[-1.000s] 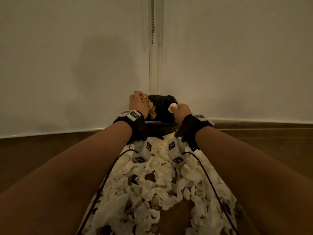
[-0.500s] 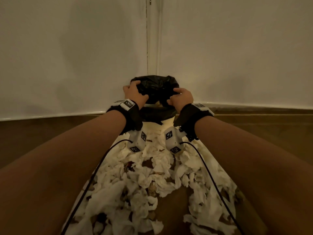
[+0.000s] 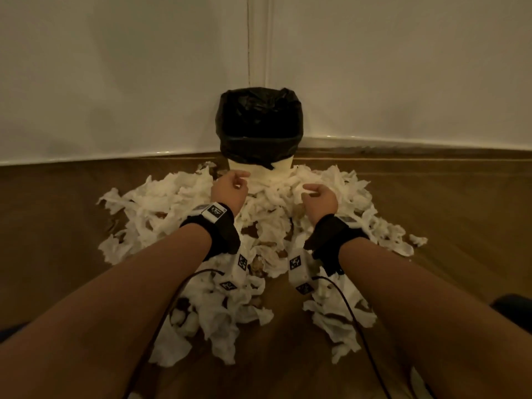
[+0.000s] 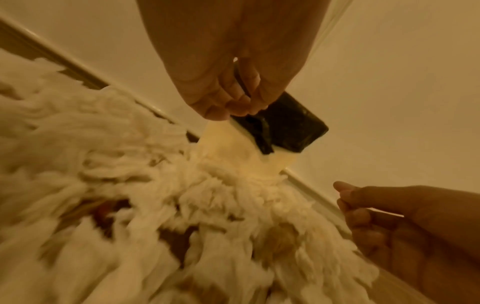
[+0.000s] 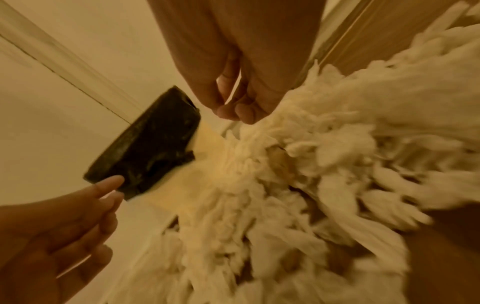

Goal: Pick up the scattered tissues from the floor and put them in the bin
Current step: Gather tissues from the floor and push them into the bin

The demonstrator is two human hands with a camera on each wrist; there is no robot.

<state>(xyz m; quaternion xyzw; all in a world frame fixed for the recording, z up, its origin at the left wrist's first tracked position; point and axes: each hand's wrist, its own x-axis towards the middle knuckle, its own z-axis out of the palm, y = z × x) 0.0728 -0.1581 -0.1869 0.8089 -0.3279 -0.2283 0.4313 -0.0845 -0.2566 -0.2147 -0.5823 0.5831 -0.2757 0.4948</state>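
A white bin (image 3: 260, 168) lined with a black bag stands in the corner of the room. Crumpled white tissues (image 3: 172, 203) lie heaped on the wooden floor in front of it and around its base. My left hand (image 3: 230, 188) hovers just above the heap at the bin's foot, fingers loosely curled and holding nothing. My right hand (image 3: 318, 195) hovers level with it to the right, also loosely curled and empty. The left wrist view shows the left hand (image 4: 228, 107), the bin (image 4: 285, 127) and the tissues (image 4: 130, 174). The right wrist view shows the right hand (image 5: 239, 111), the bin (image 5: 150, 148) and the tissues (image 5: 324, 164).
Two white walls meet behind the bin, with a skirting board (image 3: 86, 156) along the floor. Bare wooden floor (image 3: 446, 203) lies left and right of the heap. Black cables (image 3: 178, 292) trail from both wrists. A dark object (image 3: 515, 305) sits at the right edge.
A second ago both hands held tissue wads over the bin's mouth. They released them, drew back and came down to the heap, now empty.
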